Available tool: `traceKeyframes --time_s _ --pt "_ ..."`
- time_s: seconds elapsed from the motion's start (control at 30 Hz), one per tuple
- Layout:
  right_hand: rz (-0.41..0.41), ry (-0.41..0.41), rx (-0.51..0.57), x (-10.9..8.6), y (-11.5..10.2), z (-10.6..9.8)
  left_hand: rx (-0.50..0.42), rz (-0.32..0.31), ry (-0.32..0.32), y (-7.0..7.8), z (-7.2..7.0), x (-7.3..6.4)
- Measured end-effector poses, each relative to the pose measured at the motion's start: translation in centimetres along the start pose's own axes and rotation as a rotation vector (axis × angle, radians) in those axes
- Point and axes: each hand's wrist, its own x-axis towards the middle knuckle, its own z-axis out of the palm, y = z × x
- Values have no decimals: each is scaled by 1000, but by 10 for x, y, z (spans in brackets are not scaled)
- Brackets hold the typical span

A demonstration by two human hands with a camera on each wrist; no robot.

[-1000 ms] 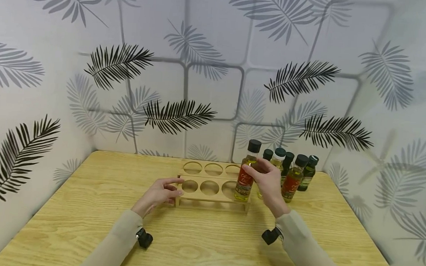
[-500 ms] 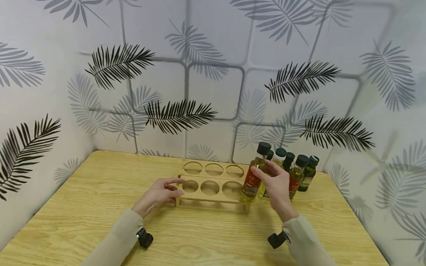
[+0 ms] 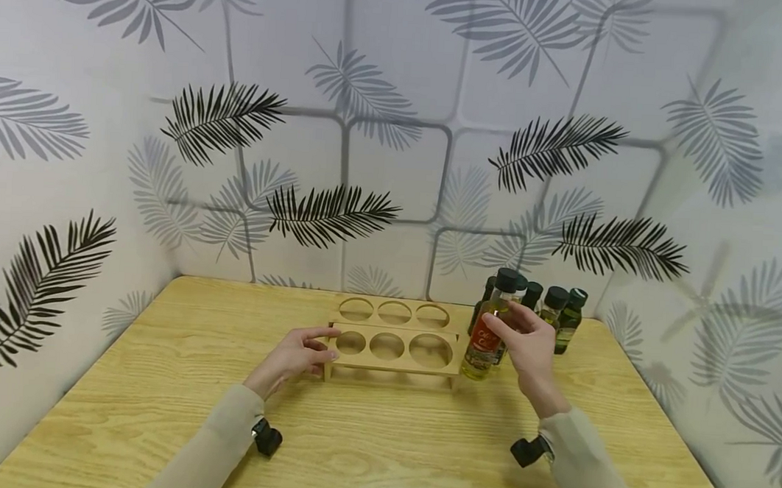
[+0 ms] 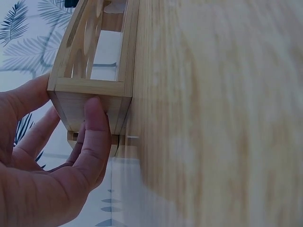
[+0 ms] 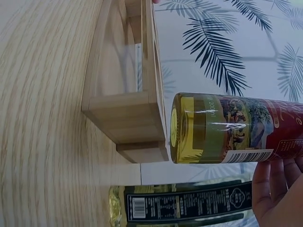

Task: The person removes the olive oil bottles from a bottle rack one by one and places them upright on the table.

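In the head view my right hand (image 3: 533, 346) grips an olive oil bottle (image 3: 484, 336) with a black cap and red label, thumb in front and fingers behind. The bottle tilts slightly, just right of a two-tier wooden rack (image 3: 391, 364) with round holes. From the right wrist view, the bottle's base (image 5: 177, 130) is raised off the table, level with the rack's top. My left hand (image 3: 295, 353) holds the rack's left end; the left wrist view shows the thumb pressed on the end panel (image 4: 75, 106) and the other fingers partly hidden behind it.
Several oil bottles (image 3: 567, 327) with dark caps stand close together behind my right hand, which partly covers them. One dark-labelled bottle (image 5: 189, 205) shows in the right wrist view near the rack's end. The wooden table (image 3: 380, 442) meets a leaf-patterned backdrop (image 3: 395, 170).
My right hand has carried the bottle to the right, off the rack's right front hole and past its end. My left hand stays at the rack's left end.
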Motion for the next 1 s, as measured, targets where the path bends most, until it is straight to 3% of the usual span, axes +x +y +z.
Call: traceKeyframes --time_s 0.67,1.0 --pt "50 81 -53 1 10 -40 -3 4 18 -2 0 0" --pt "75 139 2 -1 16 -56 12 9 10 -1 1 -1"
